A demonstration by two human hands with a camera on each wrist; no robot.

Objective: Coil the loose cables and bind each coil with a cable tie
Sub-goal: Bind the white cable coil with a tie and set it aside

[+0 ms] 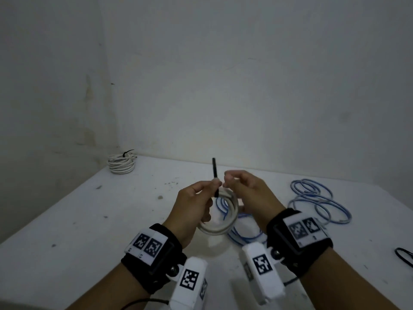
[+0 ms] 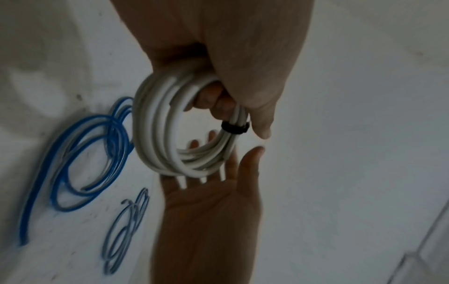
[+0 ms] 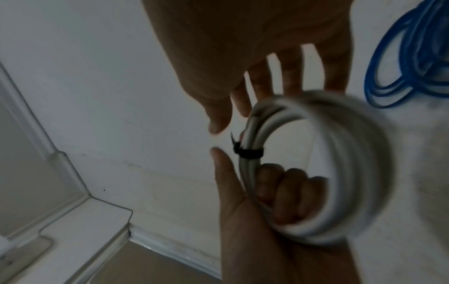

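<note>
My left hand (image 1: 193, 205) grips the white cable coil (image 1: 220, 222) above the table (image 1: 89, 220), fingers curled through its loop. A black cable tie (image 2: 235, 127) wraps the coil, its tail (image 1: 215, 173) sticking up. My right hand (image 1: 248, 193) is beside the coil, fingers spread loosely, holding nothing. Loose blue cables (image 1: 321, 200) lie to the right. A tied white coil (image 1: 121, 163) sits in the far corner.
</note>
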